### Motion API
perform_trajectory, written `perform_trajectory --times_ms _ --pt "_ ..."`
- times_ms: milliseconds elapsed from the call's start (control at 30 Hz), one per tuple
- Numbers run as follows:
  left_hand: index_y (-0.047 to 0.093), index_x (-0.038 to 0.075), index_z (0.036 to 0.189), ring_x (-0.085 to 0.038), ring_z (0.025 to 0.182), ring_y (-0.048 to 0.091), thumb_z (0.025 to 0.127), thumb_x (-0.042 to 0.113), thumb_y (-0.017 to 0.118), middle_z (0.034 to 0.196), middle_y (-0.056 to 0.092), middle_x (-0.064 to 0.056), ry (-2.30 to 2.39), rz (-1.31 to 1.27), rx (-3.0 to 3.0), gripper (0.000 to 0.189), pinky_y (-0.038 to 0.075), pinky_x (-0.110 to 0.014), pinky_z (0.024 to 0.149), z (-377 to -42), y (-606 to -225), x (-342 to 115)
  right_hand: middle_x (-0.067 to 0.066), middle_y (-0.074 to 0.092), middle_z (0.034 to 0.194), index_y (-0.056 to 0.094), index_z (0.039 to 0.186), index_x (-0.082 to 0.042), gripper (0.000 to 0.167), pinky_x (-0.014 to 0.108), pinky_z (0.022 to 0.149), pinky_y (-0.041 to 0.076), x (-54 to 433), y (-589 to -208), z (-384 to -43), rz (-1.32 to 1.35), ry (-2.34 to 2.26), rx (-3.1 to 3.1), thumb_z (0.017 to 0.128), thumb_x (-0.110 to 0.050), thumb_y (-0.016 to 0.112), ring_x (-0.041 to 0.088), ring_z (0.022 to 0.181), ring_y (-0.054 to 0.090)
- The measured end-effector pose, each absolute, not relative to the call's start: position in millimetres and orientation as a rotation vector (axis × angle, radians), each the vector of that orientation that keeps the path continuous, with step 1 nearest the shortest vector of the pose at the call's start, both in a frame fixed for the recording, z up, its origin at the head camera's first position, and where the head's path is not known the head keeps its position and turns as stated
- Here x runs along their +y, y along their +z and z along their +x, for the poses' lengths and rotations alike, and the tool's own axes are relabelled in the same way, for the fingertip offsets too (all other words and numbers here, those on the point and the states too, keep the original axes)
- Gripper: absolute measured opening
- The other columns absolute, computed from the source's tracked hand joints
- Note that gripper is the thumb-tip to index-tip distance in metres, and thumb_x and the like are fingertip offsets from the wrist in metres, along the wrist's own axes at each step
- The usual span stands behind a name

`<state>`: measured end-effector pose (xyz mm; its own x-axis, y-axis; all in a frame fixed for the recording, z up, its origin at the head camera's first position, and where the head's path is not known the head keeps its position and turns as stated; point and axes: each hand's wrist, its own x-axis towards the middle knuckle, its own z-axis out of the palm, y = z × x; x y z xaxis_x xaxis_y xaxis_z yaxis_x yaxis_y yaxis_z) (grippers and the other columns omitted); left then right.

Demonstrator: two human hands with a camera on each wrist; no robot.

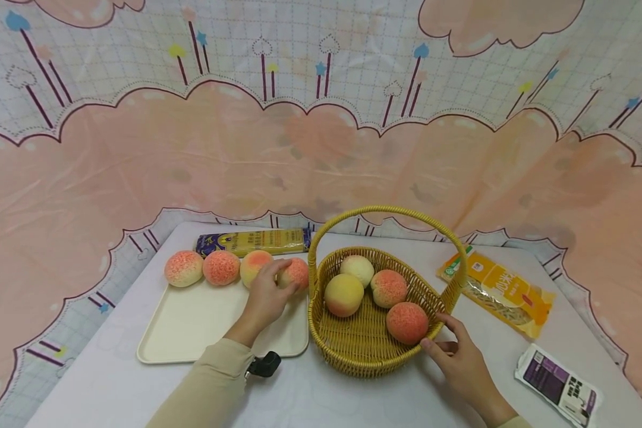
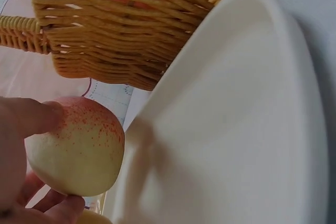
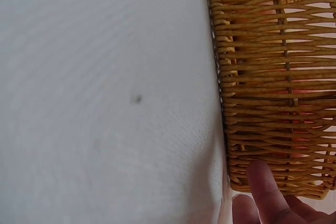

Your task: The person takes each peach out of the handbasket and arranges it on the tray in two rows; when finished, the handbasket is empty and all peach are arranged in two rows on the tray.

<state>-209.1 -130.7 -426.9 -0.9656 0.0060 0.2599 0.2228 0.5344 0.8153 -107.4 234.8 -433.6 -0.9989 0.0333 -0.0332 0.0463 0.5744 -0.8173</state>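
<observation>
My left hand grips a pinkish-red and cream peach at the right back of the cream tray. In the left wrist view, thumb and fingers close round that peach, beside the basket wall. Three more peaches, the leftmost a speckled peach, line the tray's back edge. A yellow wicker basket with a tall handle stands right of the tray, holding several peaches, among them a yellow peach. My right hand holds the basket's right side, thumb and forefinger at the rim.
A blue and yellow noodle packet lies behind the tray. Right of the basket are an orange food packet and a purple and white packet. A patterned cloth hangs behind the white table.
</observation>
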Motion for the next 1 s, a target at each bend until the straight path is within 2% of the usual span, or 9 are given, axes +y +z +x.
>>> perform_trajectory --times_ms 767,1000 --pt "0.059 -0.006 0.131 -0.039 0.131 0.047 0.087 0.006 0.074 0.135 0.057 -0.021 -1.314 -0.179 -2.574 0.047 0.035 -0.05 0.111 -203.4 -429.5 -126.5 0.03 0.037 0.149 0.032 0.151 -0.008 0.069 0.03 0.067 0.052 235.7 -437.2 -108.9 0.057 -1.436 2.782 0.097 -0.03 0.069 0.032 0.107 0.064" --pt "0.061 -0.005 0.129 -0.041 0.131 0.047 0.087 0.005 0.074 0.135 0.056 -0.024 -1.31 -0.16 -2.541 0.045 0.035 -0.051 0.11 -198.8 -427.0 -127.0 0.03 0.044 0.144 0.032 0.151 -0.008 0.069 0.03 0.066 0.052 235.4 -436.9 -108.1 0.057 -1.45 2.782 0.097 -0.029 0.069 0.029 0.105 0.065"
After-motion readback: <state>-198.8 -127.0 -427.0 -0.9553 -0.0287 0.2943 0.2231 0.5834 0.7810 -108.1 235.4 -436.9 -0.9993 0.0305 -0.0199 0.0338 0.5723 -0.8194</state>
